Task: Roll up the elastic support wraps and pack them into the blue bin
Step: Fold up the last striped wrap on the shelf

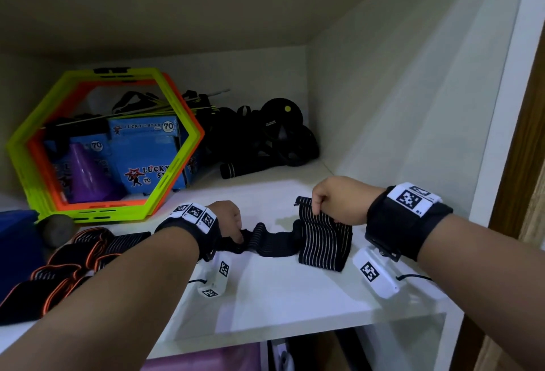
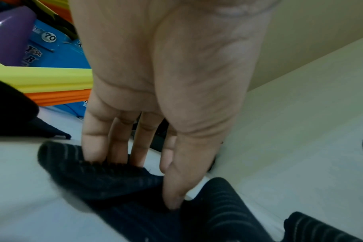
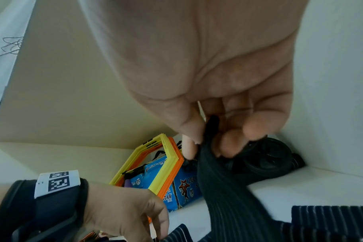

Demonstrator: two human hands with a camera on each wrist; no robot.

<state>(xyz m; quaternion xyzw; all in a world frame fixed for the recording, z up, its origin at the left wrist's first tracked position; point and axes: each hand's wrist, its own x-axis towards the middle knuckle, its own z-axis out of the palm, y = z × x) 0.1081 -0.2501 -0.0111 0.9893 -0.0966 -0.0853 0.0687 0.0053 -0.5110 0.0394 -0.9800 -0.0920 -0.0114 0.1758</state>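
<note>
A black elastic wrap [image 1: 321,240] with thin pale stripes lies crumpled across the white shelf [image 1: 295,299] between my hands. My left hand [image 1: 239,233] pinches its left end; in the left wrist view the thumb [image 2: 172,201] presses onto the fabric [image 2: 101,180] while the fingers [image 2: 93,147] tuck behind the fold. My right hand [image 1: 317,208] pinches the other end and holds it lifted off the shelf, with the wrap [image 3: 224,196] hanging from thumb and fingers [image 3: 228,144]. Several orange-edged black wraps [image 1: 67,264] lie loose at the left. A corner of the blue bin [image 1: 17,252] shows at the far left.
Yellow-green and orange hexagon rings [image 1: 106,146] lean at the back left, in front of blue boxes [image 1: 144,152] and a purple cone [image 1: 88,176]. Black gear [image 1: 265,137] fills the back corner. A grey ball [image 1: 57,230] sits by the bin. The shelf's side wall [image 1: 398,105] stands on the right.
</note>
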